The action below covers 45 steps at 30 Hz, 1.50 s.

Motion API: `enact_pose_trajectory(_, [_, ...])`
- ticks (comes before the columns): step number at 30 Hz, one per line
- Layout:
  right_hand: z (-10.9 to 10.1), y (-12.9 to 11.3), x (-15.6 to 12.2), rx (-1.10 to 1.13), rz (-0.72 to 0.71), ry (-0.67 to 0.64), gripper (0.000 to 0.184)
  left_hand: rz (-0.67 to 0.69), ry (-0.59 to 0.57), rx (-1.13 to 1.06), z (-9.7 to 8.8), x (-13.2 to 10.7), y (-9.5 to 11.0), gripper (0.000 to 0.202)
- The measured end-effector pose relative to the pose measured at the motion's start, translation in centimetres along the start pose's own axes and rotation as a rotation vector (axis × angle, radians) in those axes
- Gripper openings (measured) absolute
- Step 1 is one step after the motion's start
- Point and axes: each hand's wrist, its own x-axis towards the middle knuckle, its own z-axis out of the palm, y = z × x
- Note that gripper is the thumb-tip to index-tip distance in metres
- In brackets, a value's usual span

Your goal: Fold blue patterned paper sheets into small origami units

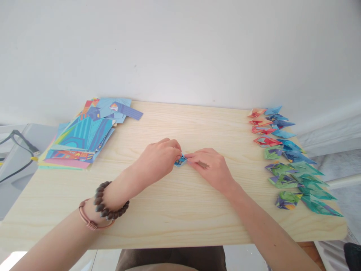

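Both hands meet over the middle of the table around a small folded piece of blue patterned paper [180,162]. My left hand [162,158] is closed, its fingertips pinching the paper's left side. From the other side my right hand [211,165] pinches the right end between thumb and fingers. Much of the paper is hidden behind the fingers, so its full shape cannot be made out. A dark bead bracelet and a copper-coloured bangle circle the left wrist.
A loose pile of colourful printed paper sheets [87,131] lies at the table's left. Along the right edge stand rows of folded paper pieces [282,180] in red, blue and green. The pale wooden table [180,218] abuts a white wall [180,52]. Black cables [25,143] hang at left.
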Motion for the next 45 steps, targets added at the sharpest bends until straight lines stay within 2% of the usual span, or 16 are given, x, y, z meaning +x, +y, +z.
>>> enact_pose_trajectory(7, [0.0, -0.3, 0.1, -0.005, 0.044, -0.012, 0.013, -0.024, 0.039, -0.04, 0.0, -0.5, 0.2, 0.019])
enact_pose_trajectory(16, [0.3, -0.4, 0.0, 0.003, 0.042, -0.016, 0.014, -0.072, 0.019, -0.016, 0.3, -0.3, 0.4, 0.018])
enact_pose_trajectory(21, [0.3, -0.3, 0.0, 0.004, 0.032, -0.017, 0.015, 0.003, 0.029, 0.038, 0.4, 0.1, 0.3, 0.02])
enact_pose_trajectory(27, [0.3, -0.2, 0.0, 0.009, 0.029, -0.018, 0.016, 0.095, 0.136, 0.1, 0.9, 0.1, 0.1, 0.02])
enact_pose_trajectory(29, [0.3, -0.3, 0.0, 0.004, 0.042, -0.023, 0.015, 0.068, 0.128, 0.012, 0.8, -0.3, -0.3, 0.018])
enact_pose_trajectory(32, [0.2, -0.4, 0.0, 0.002, 0.067, -0.019, 0.013, 0.039, 0.101, -0.249, 0.4, -1.0, -1.4, 0.015])
enact_pose_trajectory(35, [0.1, -0.5, 0.1, 0.025, 0.089, 0.017, 0.01, 0.02, 0.073, -0.475, 0.1, -1.7, -2.5, 0.064])
enact_pose_trajectory(36, [0.1, -0.6, 0.2, 0.035, 0.098, 0.027, 0.009, 0.027, 0.063, -0.495, 0.2, -1.8, -2.7, 0.07])
enact_pose_trajectory(41, [0.1, -0.6, 0.3, 0.082, 0.139, 0.049, 0.01, -0.035, 0.13, -0.611, 1.4, -1.7, -3.4, 0.035])
enact_pose_trajectory(45, [0.1, -0.4, 0.1, 0.117, 0.169, 0.063, 0.008, -0.11, 0.187, -0.715, 2.1, -1.7, -3.7, 0.026])
